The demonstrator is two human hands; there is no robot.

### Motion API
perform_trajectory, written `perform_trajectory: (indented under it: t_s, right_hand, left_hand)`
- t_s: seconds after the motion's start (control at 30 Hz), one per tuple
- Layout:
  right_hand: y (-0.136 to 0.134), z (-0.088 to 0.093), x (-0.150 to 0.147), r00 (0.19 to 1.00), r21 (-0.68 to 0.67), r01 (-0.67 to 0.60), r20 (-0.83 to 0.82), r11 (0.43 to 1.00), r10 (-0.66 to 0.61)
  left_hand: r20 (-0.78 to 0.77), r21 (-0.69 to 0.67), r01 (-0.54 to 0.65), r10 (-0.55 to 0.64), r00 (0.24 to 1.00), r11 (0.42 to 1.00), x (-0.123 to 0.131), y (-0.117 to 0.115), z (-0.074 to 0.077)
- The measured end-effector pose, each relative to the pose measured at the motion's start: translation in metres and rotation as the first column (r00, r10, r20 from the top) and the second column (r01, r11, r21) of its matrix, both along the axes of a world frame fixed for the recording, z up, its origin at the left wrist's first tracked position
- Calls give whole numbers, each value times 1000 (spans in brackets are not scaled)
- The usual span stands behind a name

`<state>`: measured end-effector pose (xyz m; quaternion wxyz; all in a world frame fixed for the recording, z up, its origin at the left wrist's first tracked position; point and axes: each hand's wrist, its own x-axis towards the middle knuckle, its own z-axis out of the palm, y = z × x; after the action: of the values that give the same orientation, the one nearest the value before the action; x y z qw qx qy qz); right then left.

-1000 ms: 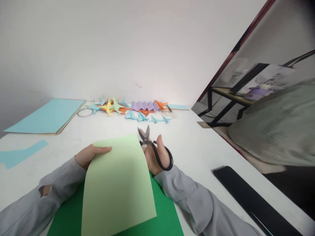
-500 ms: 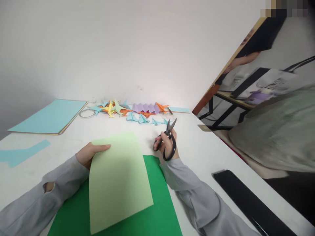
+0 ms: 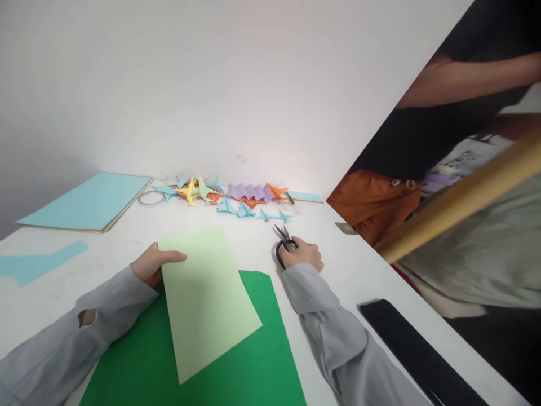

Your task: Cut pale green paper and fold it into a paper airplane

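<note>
A pale green sheet of paper (image 3: 209, 304) is pinched at its upper left corner by my left hand (image 3: 154, 262), the thumb lying on top. The sheet is tilted over a larger dark green sheet (image 3: 270, 349) on the table. My right hand (image 3: 303, 254) is low over the white tabletop to the right, fingers curled around a handle of black-handled scissors (image 3: 280, 252). The scissor blades are a little apart and point away from me. Part of the handles is hidden by the hand.
Several folded paper figures (image 3: 192, 190) and a pleated purple paper (image 3: 250, 193) line the wall. Light blue sheets (image 3: 88, 200) and a blue offcut (image 3: 46, 262) lie left. A long black object (image 3: 414, 349) lies right. Beyond the table edge stands a person in dark clothes (image 3: 460, 124).
My right hand has lowered the scissors to the table and turned palm down. The pale green sheet has shifted slightly. At the right, the other person has come closer and a wooden bar appears.
</note>
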<state>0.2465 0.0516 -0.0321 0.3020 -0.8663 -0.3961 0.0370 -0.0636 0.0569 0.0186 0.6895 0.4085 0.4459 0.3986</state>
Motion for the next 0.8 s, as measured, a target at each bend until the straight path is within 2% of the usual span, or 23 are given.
perform_trajectory:
  t_s: [0.23, 0.37, 0.43, 0.47, 0.5, 0.53, 0.57, 0.6, 0.63, 0.67, 0.7, 0.8]
  right_hand:
    - [3, 0, 4, 1000, -68, 10, -24, 998, -12]
    - [2, 5, 1, 998, -60, 49, -27, 997, -51]
    - [-2, 9, -4, 999, 22, 52, -5, 998, -52]
    - [-4, 12, -9, 1000, 94, 10, -4, 996, -10]
    - [-7, 14, -16, 996, 215, -82, -15, 973, 88]
    - [-11, 15, -24, 961, 332, -241, -50, 912, 272]
    - [-16, 16, -34, 885, 429, -365, -115, 826, 451]
    - [-21, 15, -45, 761, 477, -468, -209, 744, 614]
    - [-26, 14, -55, 640, 510, -502, -325, 699, 697]
    - [-31, 12, -65, 527, 508, -530, -430, 679, 733]
    - [-35, 10, -74, 465, 508, -525, -500, 682, 731]
    - [-43, 7, -86, 363, 518, -467, -627, 717, 689]
  left_hand:
    - [40, 32, 0, -2, 999, 999, -1, 0, 1]
    - [42, 41, -28, 26, 999, 999, 0, 0, 1]
    - [47, 42, -31, 29, 998, 999, 1, 0, 1]
    - [52, 43, -28, 26, 998, 999, 1, -1, 1]
    - [57, 44, -24, 21, 998, 999, 2, -2, 1]
    - [61, 47, -16, 13, 998, 999, 2, -2, 1]
    - [63, 50, -7, 3, 998, 999, 2, -3, 0]
    - [63, 53, 2, -6, 998, 999, 3, -4, 0]
    - [61, 57, 8, -12, 998, 998, 3, -4, -1]
    - [59, 61, 11, -15, 998, 998, 4, -5, -1]
    - [58, 65, 10, -14, 998, 998, 4, -6, 0]
    - [78, 71, 10, -16, 997, 997, 6, -9, 2]
